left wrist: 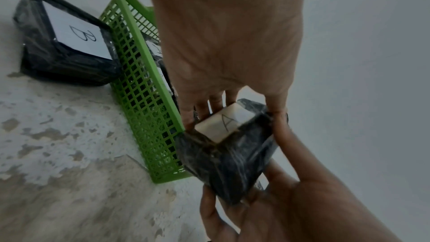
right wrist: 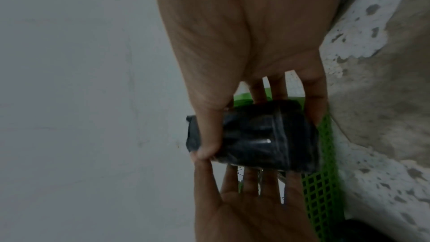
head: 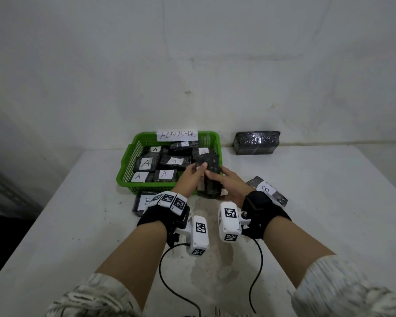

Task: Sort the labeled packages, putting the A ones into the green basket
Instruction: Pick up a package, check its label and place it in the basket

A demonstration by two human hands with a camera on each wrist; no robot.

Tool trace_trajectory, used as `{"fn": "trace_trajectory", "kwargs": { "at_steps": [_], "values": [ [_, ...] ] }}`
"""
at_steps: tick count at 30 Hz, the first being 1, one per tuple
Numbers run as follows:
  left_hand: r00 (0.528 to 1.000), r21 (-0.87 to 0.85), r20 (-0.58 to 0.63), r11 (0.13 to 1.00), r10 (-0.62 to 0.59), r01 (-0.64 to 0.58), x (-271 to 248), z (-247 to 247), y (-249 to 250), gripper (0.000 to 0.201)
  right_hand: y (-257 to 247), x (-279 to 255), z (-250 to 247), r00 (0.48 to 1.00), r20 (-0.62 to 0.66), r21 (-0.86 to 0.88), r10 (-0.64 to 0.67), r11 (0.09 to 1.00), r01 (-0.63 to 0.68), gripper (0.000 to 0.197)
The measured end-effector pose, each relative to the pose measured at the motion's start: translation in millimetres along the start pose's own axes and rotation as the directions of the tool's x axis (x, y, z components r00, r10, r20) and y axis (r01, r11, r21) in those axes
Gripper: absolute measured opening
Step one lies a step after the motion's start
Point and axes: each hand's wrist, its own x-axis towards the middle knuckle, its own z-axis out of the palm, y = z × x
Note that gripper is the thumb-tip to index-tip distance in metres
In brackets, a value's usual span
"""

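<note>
I hold an A package (left wrist: 229, 146) in both hands, left hand (head: 193, 177) and right hand (head: 229, 185) gripping its sides, just over the basket's (head: 133, 156) near-right corner. Seven A's lie inside; two B packages (head: 144, 201) sit beside the basket on the counter (head: 318, 213)

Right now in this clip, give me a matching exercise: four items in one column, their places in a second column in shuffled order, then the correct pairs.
Items:
1. Black plastic-wrapped package with the A label
2. Unlabelled black wrapped bundle
3. White paper ABNORMAL sign
4. Black wrapped B package nearest the left hand

Places:
a. on the green plastic basket's far rim
b. on the table, against the basket's near wall
c. held between both hands, the right hand included
d. at the table's back edge, by the wall

Pairs: 1-c, 2-d, 3-a, 4-b
</note>
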Motion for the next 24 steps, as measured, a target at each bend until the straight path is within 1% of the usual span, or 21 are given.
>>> {"fn": "trace_trajectory", "kwargs": {
  "at_steps": [3,7,11,14,16,19,24],
  "values": [
    [1.0,-0.077,0.001,0.997,-0.009,0.009,2,1,-2,0.053,-6,-3,0,0.999,0.025,0.042,0.024,0.999,-0.025,0.041],
    [0.998,-0.113,0.031,0.992,-0.057,0.06,5,0,-9,0.056,-7,-2,-4,1.0,0.013,-0.013,0.024,1.0,-0.024,0.04],
    [0.996,-0.153,0.026,0.985,-0.08,0.083,7,1,-12,0.056,-6,-3,-2,1.0,0.0,-0.059,-0.013,0.998,0.013,0.023],
    [0.997,-0.17,-0.01,0.983,-0.075,0.072,7,-1,-11,0.051,-6,-5,0,0.999,0.033,-0.058,-0.042,0.997,0.044,0.016],
    [0.997,-0.188,-0.034,0.98,-0.068,0.061,7,-5,-9,0.045,-4,-6,1,0.995,0.067,-0.047,-0.071,0.996,0.074,0.019],
    [0.997,-0.181,-0.035,0.981,-0.074,0.066,8,-9,-8,0.044,-4,-7,4,0.991,0.078,-0.043,-0.106,0.993,0.109,0.027],
    [0.996,-0.216,0.041,0.973,-0.073,0.08,4,-14,-11,0.047,-7,-5,3,0.991,0.078,-0.025,-0.111,0.993,0.113,0.029]
  ]
}}
